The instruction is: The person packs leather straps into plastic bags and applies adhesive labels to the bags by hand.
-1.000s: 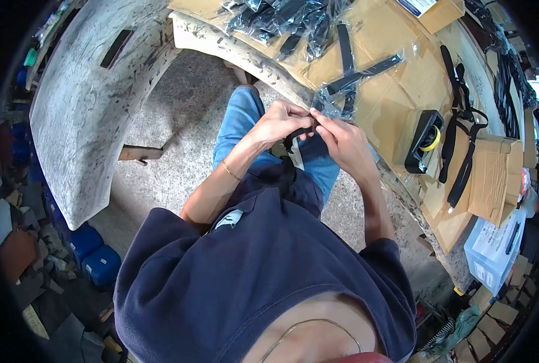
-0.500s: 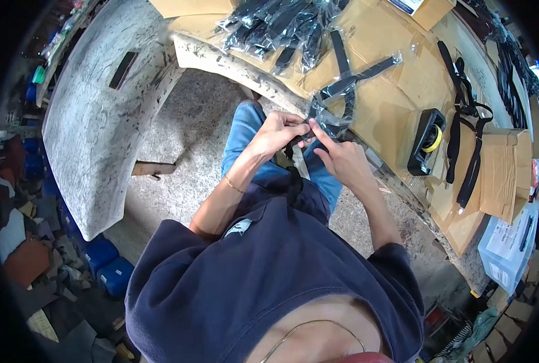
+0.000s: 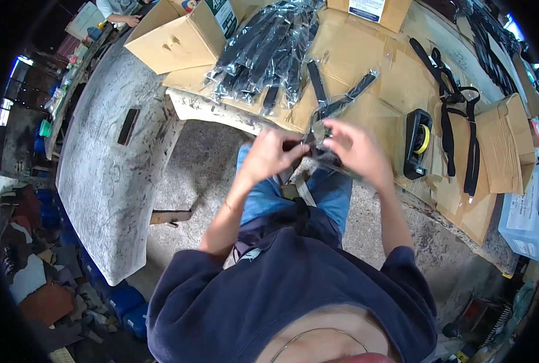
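Observation:
Black straps (image 3: 340, 104) in a clear plastic bag (image 3: 319, 130) lie over the table's near edge, their crossed ends pointing away from me. My left hand (image 3: 270, 155) is closed at the bag's near end, fingertips pinching the dark strap there. Across from it, my right hand (image 3: 361, 152) curls its thumb and index finger round the clear plastic; its fingers are slightly blurred. Both hands are above my lap, a short distance apart. What lies under the fingers is partly hidden.
Many bagged black straps (image 3: 268, 51) are piled on the cardboard-covered table. A tape dispenser (image 3: 418, 144), loose black suspenders (image 3: 457, 103) and an opened carton (image 3: 502, 142) are on the right. Another box (image 3: 175, 37) stands at the back left. A grey table (image 3: 103, 175) is to my left.
My hands have moved apart, and the right fingers, earlier pointing at the left fingertips, now curl at the plastic. The view has shifted, showing more of the far boxes and a person's arm.

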Motion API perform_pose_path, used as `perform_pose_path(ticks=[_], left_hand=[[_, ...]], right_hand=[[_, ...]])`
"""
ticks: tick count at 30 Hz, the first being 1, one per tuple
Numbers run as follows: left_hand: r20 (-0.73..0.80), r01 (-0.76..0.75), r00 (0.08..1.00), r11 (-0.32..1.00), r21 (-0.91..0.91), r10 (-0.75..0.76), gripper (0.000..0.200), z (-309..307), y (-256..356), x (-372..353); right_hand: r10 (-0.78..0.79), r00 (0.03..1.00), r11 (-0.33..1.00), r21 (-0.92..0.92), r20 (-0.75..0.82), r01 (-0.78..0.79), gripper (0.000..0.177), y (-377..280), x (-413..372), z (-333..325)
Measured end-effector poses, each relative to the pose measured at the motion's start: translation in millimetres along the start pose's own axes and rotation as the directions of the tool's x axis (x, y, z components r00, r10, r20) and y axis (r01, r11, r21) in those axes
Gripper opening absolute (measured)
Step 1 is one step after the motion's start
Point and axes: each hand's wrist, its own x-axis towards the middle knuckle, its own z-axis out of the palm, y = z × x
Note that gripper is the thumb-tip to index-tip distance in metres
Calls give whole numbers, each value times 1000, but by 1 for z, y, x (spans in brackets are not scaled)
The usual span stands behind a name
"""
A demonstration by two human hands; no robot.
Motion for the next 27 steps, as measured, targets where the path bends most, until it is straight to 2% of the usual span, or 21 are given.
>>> perform_pose_path(ticks=[1,3,4,5,6,7,8,9,10,11,13,14,15,17,19,20,23,25,27], left_hand=[[-20,-183,983,983,35,184,18,-14,5,14],[69,-478,875,833,278,479,16,-55,32,51],[33,-524,833,770,364,552,17,-73,49,67],[97,-562,803,694,451,588,17,-97,71,81],[-77,-575,716,650,497,693,18,-111,87,91],[-239,-580,582,603,548,777,19,-123,103,101],[-446,-525,411,606,597,795,19,-130,115,105],[-571,-441,286,634,635,770,17,-137,121,105],[-682,-403,397,784,471,614,19,-137,121,98],[-750,-342,505,897,280,427,21,-137,120,91],[-611,-302,738,950,79,286,30,-134,123,91],[-598,-369,764,924,-95,244,36,-128,124,99],[-519,-382,827,894,-233,218,34,-126,124,105],[-454,-462,833,849,-257,316,32,-126,132,116],[-397,-357,887,896,-264,236,26,-130,142,120],[-473,-482,825,822,-303,309,21,-125,143,127],[-422,-460,851,831,-313,312,19,-127,150,136],[-433,-483,823,854,-191,369,18,-127,155,142],[-487,-536,751,842,-56,446,19,-124,162,145]], right_hand=[[-255,957,966,0,-142,257,43,-2,15,-10],[-479,874,877,-91,-79,472,43,-12,52,-28],[-401,916,916,44,18,400,43,-18,68,-38],[-255,962,958,158,102,237,42,-35,81,-55],[-278,960,948,150,-36,280,40,-43,93,-64],[-306,936,934,137,-173,330,39,-51,107,-73],[-358,914,919,102,-191,381,39,-58,118,-83],[-405,863,891,81,-302,446,35,-63,127,-93],[-441,801,860,64,-406,506,32,-70,134,-103],[-479,772,839,43,-418,543,32,-79,138,-114],[-449,812,825,177,-373,537,26,-91,141,-128],[-419,834,833,215,-359,510,23,-100,137,-132],[-432,829,826,214,-354,522,23,-104,136,-133],[-458,815,816,194,-356,544,23,-109,135,-133],[-426,841,823,244,-333,513,20,-118,125,-130],[-415,841,817,264,-348,512,20,-119,121,-128],[-379,857,801,340,-350,493,19,-114,116,-137],[-354,871,788,394,-340,473,19,-112,114,-144],[-345,846,790,360,-407,496,19,-112,112,-150]])
